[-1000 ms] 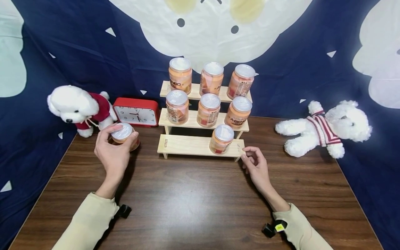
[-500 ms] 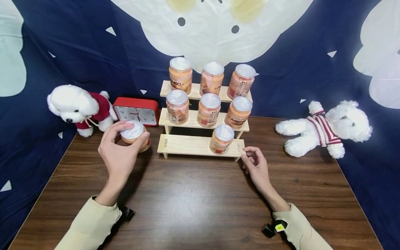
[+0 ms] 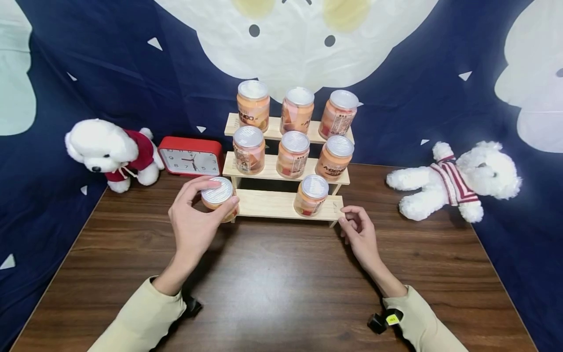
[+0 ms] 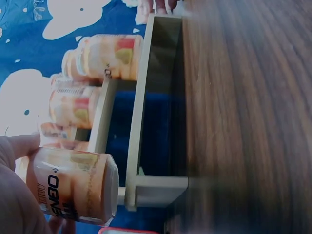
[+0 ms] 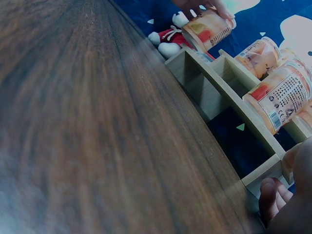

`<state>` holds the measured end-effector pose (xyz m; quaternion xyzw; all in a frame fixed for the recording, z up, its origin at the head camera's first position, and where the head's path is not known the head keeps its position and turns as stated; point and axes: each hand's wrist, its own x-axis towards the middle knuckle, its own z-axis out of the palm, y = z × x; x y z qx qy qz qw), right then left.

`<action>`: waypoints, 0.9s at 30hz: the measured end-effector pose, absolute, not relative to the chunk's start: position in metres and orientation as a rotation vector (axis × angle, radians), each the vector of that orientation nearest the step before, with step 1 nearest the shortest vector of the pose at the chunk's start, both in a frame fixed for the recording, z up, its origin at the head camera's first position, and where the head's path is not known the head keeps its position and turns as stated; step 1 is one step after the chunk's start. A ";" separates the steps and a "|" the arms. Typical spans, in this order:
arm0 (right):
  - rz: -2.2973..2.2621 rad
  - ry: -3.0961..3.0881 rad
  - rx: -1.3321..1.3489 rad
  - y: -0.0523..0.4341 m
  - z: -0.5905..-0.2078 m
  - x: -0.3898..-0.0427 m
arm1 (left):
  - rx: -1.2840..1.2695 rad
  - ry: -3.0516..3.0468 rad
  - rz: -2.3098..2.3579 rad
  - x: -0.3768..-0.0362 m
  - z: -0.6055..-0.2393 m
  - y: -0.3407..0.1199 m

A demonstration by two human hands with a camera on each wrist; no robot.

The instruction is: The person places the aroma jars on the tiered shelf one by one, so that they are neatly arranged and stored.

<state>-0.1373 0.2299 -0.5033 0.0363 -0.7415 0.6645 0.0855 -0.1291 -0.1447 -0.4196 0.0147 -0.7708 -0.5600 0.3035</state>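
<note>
My left hand [image 3: 200, 222] grips an orange jar with a silver lid [image 3: 218, 197] by its top and carries it just off the left end of the lowest step of the wooden stepped rack [image 3: 272, 205]. The left wrist view shows that jar [image 4: 73, 185] held clear of the table beside the rack's end post [image 4: 156, 187]. My right hand [image 3: 358, 230] rests on the table at the rack's right end with its fingers loosely curled, holding nothing. One jar [image 3: 311, 195] stands on the lowest step. Three jars fill the middle step and three the top step.
A red alarm clock [image 3: 191, 156] and a white plush dog in red [image 3: 107, 151] sit at the back left. Another white plush dog [image 3: 457, 181] lies at the right. A dark blue printed cloth hangs behind the brown wooden table [image 3: 281, 293].
My left hand has carried the jar to the right, from in front of the clock to the left end of the rack's lowest step. The right hand has stayed in place.
</note>
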 end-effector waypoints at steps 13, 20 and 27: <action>1.967 -2.228 0.086 0.229 -0.501 -0.137 | -0.001 -2.021 -1.633 -0.137 -0.428 -0.119; 1.970 -2.219 0.099 0.230 -0.503 -0.137 | 0.016 -2.136 -1.469 -0.141 -0.431 -0.114; 1.976 -2.209 0.113 0.230 -0.505 -0.138 | -0.047 -2.148 -1.447 -0.136 -0.432 -0.116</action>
